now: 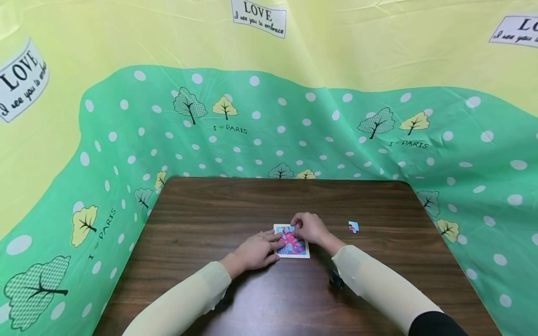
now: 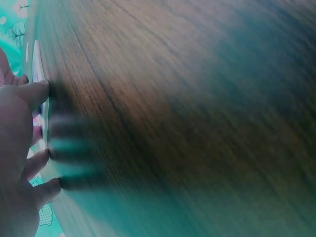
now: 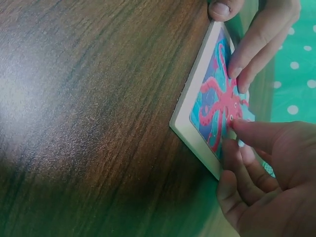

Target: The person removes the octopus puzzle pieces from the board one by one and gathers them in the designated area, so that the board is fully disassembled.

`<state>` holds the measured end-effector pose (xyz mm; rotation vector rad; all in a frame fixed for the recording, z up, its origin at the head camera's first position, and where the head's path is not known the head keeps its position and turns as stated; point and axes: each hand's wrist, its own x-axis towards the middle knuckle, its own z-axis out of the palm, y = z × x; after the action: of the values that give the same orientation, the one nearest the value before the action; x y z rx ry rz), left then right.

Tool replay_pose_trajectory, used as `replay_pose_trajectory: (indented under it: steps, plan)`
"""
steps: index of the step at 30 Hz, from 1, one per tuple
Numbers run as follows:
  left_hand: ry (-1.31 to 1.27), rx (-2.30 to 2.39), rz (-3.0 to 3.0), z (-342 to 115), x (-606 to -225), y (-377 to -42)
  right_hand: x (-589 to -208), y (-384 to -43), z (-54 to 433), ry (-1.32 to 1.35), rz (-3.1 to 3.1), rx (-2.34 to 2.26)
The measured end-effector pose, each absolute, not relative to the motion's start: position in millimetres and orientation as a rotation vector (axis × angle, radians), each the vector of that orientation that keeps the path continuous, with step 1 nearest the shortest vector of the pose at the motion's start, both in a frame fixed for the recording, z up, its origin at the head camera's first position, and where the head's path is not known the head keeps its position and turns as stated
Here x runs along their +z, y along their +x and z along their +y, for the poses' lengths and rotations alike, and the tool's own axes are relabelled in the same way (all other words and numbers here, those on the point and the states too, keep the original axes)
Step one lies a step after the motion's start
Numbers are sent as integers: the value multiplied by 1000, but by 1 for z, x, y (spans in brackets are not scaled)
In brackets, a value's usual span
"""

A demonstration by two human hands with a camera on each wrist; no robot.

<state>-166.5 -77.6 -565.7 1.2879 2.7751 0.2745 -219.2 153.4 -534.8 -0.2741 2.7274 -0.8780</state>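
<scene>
The octopus puzzle board (image 1: pixel 294 249) lies flat on the wooden table (image 1: pixel 201 210), between both hands. The left hand (image 1: pixel 257 250) rests at the board's left side, fingers extended and spread, gripping nothing. The right hand (image 1: pixel 312 228) is closed at the fingertips over the far right corner; the right wrist view shows a pale-blue piece (image 3: pixel 248 115) pinched there, largely covered by the fingers. That view also exposes the board's thick pale edge. The left wrist view presents the board edge-on. Only the head view shows the loose piece (image 1: pixel 353 227), well apart on the right.
</scene>
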Motion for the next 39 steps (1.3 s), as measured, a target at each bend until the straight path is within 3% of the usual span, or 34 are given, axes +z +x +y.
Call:
replay_pose_trajectory:
  steps: [39]
  plan:
    - [1228,61,2793,-69,-562,-166,-529,-226,175,-290,2639,-1102]
